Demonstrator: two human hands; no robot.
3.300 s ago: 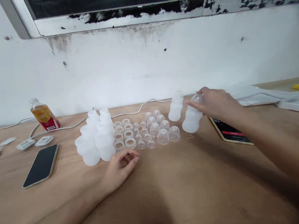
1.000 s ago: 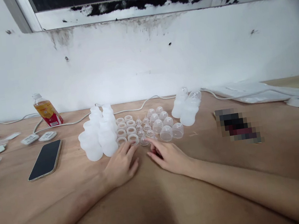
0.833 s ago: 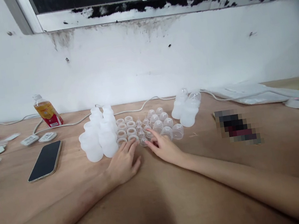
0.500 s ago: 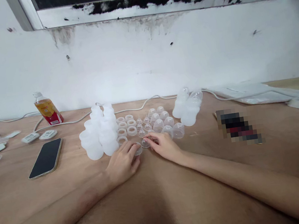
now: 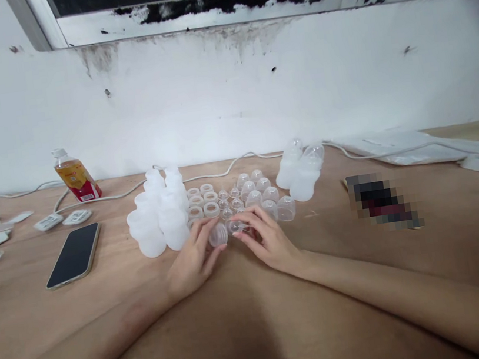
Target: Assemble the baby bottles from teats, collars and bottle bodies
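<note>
Between the thumb and fingers of my left hand (image 5: 197, 255) is a clear screw ring (image 5: 218, 236), tilted so its round opening shows. Close to its right, my right hand (image 5: 269, 236) pinches a clear bottle nipple (image 5: 236, 226) by its tip, the wide base turned toward the ring. The two parts are a small gap apart. Beyond my hands stand rows of screw rings (image 5: 209, 197), small nipples (image 5: 224, 203) and clear dome caps (image 5: 270, 193). White bottle bodies (image 5: 149, 234) cluster by my left hand, partly behind it.
Capped baby bottles (image 5: 301, 180) stand at the back right. A phone (image 5: 74, 255) and a drink bottle (image 5: 77, 175) are on the left, near white tags (image 5: 78, 216). A white cable (image 5: 237, 162) runs along the wall. A blurred-out item (image 5: 383, 202) and plastic bag (image 5: 400, 148) lie right.
Both hands have lifted their parts from the table. The ring has tipped to face right, and the nipple has turned on its side, its base toward the ring.
</note>
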